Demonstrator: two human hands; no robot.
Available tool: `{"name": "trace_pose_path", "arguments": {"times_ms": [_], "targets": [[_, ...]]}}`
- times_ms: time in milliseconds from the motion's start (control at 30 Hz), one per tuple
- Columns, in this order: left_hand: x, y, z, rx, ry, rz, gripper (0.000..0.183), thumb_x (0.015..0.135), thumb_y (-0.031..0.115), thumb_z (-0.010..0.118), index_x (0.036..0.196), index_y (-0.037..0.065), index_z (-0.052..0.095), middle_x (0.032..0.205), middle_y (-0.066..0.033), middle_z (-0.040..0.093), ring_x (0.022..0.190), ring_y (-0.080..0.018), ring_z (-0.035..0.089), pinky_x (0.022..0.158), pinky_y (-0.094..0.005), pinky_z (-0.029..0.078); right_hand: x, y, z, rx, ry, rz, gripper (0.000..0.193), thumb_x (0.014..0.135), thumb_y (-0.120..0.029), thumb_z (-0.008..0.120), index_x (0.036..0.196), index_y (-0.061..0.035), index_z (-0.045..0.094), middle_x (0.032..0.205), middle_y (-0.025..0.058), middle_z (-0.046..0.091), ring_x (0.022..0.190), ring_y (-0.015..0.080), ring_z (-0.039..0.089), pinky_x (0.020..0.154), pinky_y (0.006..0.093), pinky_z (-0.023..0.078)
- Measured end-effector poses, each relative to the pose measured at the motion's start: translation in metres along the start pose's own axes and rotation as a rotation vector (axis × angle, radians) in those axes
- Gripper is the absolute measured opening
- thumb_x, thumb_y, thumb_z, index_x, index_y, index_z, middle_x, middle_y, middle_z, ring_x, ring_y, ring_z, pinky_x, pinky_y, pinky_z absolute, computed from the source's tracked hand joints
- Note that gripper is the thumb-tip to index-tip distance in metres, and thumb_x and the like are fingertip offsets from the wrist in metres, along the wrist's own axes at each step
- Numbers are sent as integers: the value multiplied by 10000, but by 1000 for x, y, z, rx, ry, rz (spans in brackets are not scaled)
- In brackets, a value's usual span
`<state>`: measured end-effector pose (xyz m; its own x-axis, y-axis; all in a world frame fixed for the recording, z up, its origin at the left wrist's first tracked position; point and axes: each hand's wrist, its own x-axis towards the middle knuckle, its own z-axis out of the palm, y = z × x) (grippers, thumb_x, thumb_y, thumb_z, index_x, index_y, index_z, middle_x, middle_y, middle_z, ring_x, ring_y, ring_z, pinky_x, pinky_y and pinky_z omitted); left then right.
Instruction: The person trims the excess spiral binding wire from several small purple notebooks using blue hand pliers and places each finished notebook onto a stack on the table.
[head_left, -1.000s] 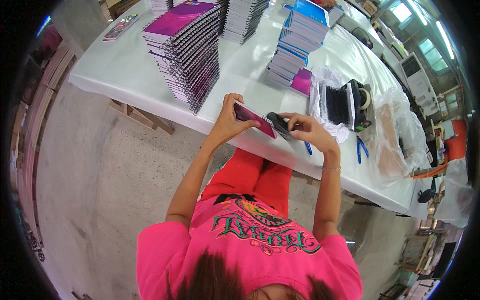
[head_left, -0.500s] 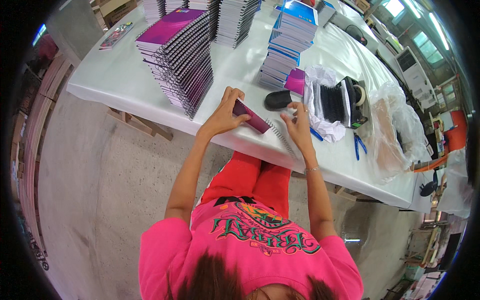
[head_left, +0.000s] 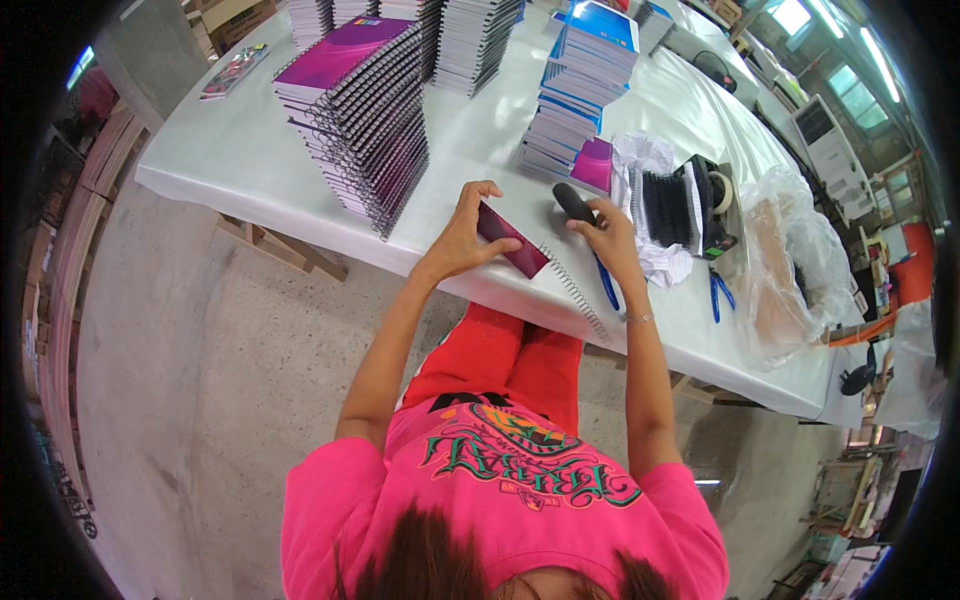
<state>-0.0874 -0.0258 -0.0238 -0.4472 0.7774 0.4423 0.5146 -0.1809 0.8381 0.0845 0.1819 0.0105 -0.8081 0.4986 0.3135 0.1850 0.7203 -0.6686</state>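
Her left hand [head_left: 462, 238] pinches the thin maroon notebook [head_left: 512, 241] by its edge; it looks light and bendy. Her right hand [head_left: 603, 228] curls around a black tool [head_left: 574, 202].

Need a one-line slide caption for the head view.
Left hand holds a dark red notebook at the white table edge; right hand grips a black tool.

- A notebook [head_left: 512, 240] lies near the front edge of the table [head_left: 240, 160].
- A tall stack of notebooks [head_left: 362, 105] stands to its left.
- Another stack [head_left: 585, 80] stands behind it.
- Pliers [head_left: 720, 293] lie to the right, beside a plastic bag [head_left: 790, 270].
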Motion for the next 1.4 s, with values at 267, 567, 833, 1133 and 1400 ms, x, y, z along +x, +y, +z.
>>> {"name": "trace_pose_path", "arguments": {"times_ms": [267, 567, 833, 1133, 1400], "targets": [[-3, 3, 9, -74, 84, -73, 1099, 618, 357, 903, 1421, 68, 212, 1293, -143, 346, 1172, -282, 408, 1022, -405, 363, -47, -30, -14, 747, -245, 403, 234, 801, -170, 768, 976, -45, 675, 711, -30, 562, 616, 44, 481, 583, 224, 385], [-3, 7, 11, -111, 28, -103, 1100, 609, 368, 906, 1412, 58, 220, 1307, -143, 344, 1161, -283, 414, 1025, -402, 367, -47, -31, -10, 916, -215, 299, 334, 893, -257, 701, 1070, 10, 607, 842, 40, 630, 708, 124, 586, 654, 259, 474], [-2, 4, 11, -108, 28, -85, 1109, 611, 358, 910, 1423, 92, 204, 1225, -164, 389, 1151, -287, 431, 1018, -401, 373, -48, -36, -17, 501, -236, 264, 282, 866, -184, 721, 1016, 42, 647, 757, 60, 636, 647, 102, 587, 605, 263, 471], [-1, 2, 12, -99, 27, -79, 1102, 612, 360, 907, 1425, 103, 208, 1188, -167, 396, 1140, -289, 432, 1006, -394, 373, -44, -40, -18, 223, -248, 216, 302, 914, -229, 673, 1050, 40, 647, 804, 51, 605, 692, 118, 598, 640, 272, 471], [3, 2, 9, -147, -7, -101, 1120, 614, 363, 906, 1441, 103, 197, 1195, -138, 369, 1127, -252, 408, 1008, -363, 347, -49, -32, -14, 702, -277, 277, 283, 978, -287, 573, 971, -9, 629, 754, 18, 591, 664, 96, 558, 633, 254, 447]]}}
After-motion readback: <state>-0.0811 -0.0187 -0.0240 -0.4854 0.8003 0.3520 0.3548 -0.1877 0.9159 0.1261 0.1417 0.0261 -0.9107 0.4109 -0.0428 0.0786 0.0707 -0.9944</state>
